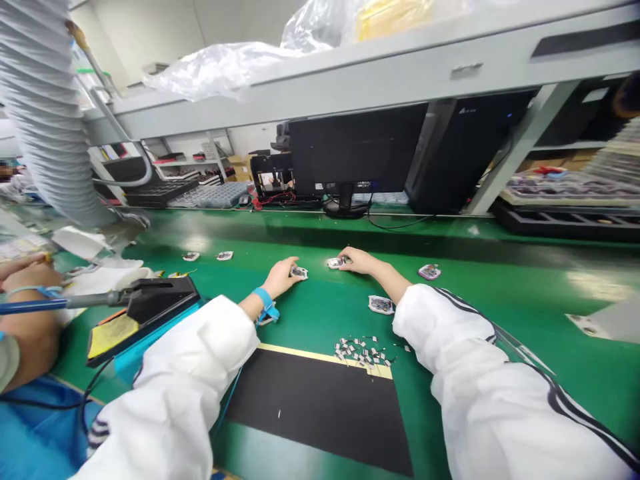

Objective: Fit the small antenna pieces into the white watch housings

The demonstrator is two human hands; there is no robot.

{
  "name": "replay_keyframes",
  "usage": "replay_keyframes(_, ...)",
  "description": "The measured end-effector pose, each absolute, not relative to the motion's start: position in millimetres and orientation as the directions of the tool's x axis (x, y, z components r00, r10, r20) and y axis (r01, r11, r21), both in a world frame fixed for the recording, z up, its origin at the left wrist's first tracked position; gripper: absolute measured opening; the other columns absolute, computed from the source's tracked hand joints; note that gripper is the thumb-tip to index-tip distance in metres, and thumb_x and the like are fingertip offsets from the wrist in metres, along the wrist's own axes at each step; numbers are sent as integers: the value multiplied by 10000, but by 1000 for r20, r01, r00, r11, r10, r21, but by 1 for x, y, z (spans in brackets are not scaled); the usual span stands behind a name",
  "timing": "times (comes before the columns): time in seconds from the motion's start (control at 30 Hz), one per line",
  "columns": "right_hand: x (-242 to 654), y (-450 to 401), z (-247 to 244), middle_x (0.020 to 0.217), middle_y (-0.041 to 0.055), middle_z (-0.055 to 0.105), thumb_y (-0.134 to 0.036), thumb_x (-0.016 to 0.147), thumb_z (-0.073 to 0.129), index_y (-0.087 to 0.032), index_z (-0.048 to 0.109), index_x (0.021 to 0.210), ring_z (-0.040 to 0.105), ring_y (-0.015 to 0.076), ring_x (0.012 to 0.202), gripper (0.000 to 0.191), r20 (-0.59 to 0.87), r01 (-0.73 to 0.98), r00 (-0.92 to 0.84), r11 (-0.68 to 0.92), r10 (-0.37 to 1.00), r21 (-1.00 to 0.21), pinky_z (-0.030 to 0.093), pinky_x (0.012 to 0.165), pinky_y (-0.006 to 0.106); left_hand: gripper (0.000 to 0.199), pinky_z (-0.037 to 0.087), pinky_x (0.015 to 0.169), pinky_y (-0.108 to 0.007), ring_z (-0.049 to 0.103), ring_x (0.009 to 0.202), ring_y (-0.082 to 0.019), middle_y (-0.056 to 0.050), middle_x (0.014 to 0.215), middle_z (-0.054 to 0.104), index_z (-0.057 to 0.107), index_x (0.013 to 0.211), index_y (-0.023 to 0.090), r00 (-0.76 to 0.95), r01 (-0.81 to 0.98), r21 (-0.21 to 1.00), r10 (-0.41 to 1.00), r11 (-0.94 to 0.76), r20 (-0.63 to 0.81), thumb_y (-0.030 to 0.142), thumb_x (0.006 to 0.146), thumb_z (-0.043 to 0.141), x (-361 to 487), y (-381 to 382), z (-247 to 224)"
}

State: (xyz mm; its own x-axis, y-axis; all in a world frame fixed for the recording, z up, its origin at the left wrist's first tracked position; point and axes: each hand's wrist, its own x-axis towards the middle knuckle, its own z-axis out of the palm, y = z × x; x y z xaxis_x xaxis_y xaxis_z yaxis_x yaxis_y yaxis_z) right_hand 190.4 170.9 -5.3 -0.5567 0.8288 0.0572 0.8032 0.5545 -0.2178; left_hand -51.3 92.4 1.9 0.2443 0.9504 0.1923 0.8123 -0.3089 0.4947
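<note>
My left hand [281, 277] rests on the green bench mat [450, 267], with its fingertips pinching a small white circuit board [299, 272]. My right hand [359, 261] grips a similar board [335, 263] just across a narrow gap. A blue wrist strap [265, 305] circles my left wrist. Nearby lie several more boards, including one [381, 305] below my right hand and one [429, 271] to its right. A heap of small metal-and-white pieces [363, 351] sits in front of my hands, at the edge of a black mat [315, 407].
At the left, a co-worker's hand [30, 277] sits by a blue-handled soldering iron [35, 305] and a black iron stand [160, 300]. A ribbed duct [40, 113] hangs at far left. A monitor [357, 150] and computer tower [465, 150] stand beneath a grey shelf [350, 87].
</note>
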Motion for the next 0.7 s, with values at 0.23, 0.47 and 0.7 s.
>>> replay_keyframes(0.23, 195, 128, -1, 946, 51, 538, -368, 824, 462, -116, 528, 948, 523, 123, 842, 289, 120, 838, -451, 466, 884, -283, 451, 751, 309, 303, 465, 792, -359, 523, 915, -161, -71, 1039, 512, 475, 1055, 123, 257, 840, 442, 948, -315, 187, 321, 826, 465, -45, 109, 12)
replay_keyframes(0.47, 192, 52, -10, 879, 38, 549, -372, 664, 631, -140, 546, 876, 531, 148, 792, 326, 160, 732, -561, 577, 812, -362, 445, 713, 275, 128, 436, 808, -223, 559, 848, -116, 6, 866, 613, 623, 858, 212, 786, 499, 483, 611, -720, 98, 255, 785, 528, -9, 17, 23)
replay_keyframes(0.7, 193, 31, -25, 985, 51, 529, -355, 753, 559, -165, 508, 1032, 526, 137, 875, 342, 258, 633, -603, 650, 755, -420, 443, 752, 256, 207, 411, 786, -212, 562, 827, -123, -33, 847, 620, 627, 848, 184, 826, 434, 418, 538, -798, 167, 217, 835, 422, 3, -13, -5)
